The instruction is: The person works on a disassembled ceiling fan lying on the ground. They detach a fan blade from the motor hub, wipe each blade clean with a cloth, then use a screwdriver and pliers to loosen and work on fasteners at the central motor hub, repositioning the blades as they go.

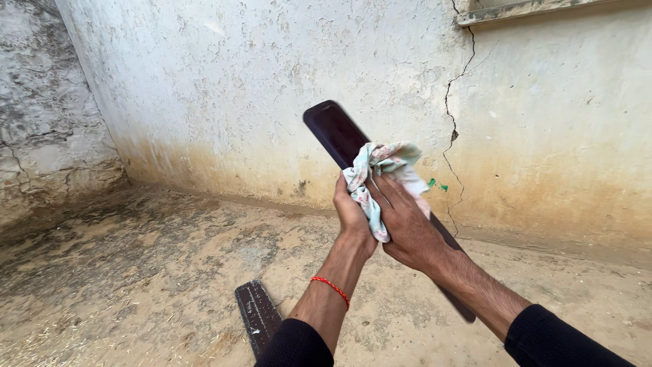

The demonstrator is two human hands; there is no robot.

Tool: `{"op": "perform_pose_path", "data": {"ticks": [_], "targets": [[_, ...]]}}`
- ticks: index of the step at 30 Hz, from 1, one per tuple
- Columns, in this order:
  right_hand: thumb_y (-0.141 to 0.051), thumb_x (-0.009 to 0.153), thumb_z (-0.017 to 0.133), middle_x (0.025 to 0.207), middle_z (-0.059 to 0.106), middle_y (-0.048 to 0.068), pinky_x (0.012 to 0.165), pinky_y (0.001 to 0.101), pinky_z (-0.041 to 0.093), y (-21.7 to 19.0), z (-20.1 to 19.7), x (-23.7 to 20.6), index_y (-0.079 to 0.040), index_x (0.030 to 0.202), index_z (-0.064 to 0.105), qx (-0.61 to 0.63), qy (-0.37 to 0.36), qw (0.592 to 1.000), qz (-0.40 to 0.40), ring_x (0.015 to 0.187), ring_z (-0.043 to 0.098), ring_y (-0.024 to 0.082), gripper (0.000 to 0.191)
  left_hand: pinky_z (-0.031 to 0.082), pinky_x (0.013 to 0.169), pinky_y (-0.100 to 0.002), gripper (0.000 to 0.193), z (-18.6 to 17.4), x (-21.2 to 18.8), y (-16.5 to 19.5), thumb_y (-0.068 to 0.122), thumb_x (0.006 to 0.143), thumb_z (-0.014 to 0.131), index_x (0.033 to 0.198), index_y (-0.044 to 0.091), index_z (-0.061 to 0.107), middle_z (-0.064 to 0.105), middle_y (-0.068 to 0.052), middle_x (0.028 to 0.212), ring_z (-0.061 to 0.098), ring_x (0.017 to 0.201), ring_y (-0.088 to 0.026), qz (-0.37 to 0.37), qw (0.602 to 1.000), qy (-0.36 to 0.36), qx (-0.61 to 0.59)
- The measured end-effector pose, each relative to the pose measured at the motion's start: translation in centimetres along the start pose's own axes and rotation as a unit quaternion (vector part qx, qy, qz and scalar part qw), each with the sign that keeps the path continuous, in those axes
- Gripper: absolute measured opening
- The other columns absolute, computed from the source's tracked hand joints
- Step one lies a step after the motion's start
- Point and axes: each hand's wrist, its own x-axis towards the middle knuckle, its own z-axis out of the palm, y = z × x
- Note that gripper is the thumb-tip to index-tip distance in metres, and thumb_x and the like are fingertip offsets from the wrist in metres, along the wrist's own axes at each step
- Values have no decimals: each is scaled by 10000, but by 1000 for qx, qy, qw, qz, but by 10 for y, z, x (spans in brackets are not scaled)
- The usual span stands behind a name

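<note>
Leftmost: rough plastered side wall (pixel 41 122), meeting a dirt floor (pixel 136 272) strewn with straw bits. Low centre: second dark flat blade (pixel 257 316) lying on the floor, partly hidden by the left sleeve. Centre: left hand (pixel 352 216), red thread bracelet (pixel 331 288) at the wrist, fingers clenched around a long dark flat blade (pixel 336 132) held slanted in the air. Next: right hand (pixel 407 228), fingers pressing a floral cloth (pixel 380 170) against the blade, grasping it. Behind, right: stained back wall with a vertical crack (pixel 451 102).
</note>
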Motion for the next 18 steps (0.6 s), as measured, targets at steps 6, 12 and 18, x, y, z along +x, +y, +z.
{"op": "perform_pose_path", "data": {"ticks": [6, 12, 18], "targets": [[23, 802, 741, 1292, 664, 231, 966, 426, 592, 8, 2, 1, 9, 1411, 523, 75, 66, 995, 19, 1176, 675, 367, 647, 522, 993, -414, 662, -13, 2, 14, 602, 974, 333, 1255, 88, 642, 690, -73, 1183, 647, 1144, -211, -15, 994, 64, 83], [-177, 817, 867, 1031, 757, 159, 796, 405, 630, 19, 4, -11, 12, 1300, 610, 111, 67, 983, 128, 917, 772, 295, 579, 619, 924, -491, 425, -39, 0, 42, 521, 842, 701, 1031, 141, 681, 760, -40, 1043, 757, 991, -211, 31, 967, 174, 184], [-226, 884, 802, 1137, 741, 152, 836, 386, 654, 20, 23, -21, -30, 1310, 611, 66, 126, 978, 153, 975, 777, 277, 506, 672, 785, -466, 356, -54, 2, 42, 405, 960, 632, 1009, 53, 657, 730, -117, 947, 720, 858, -237, 6, 965, 151, 213]]}}
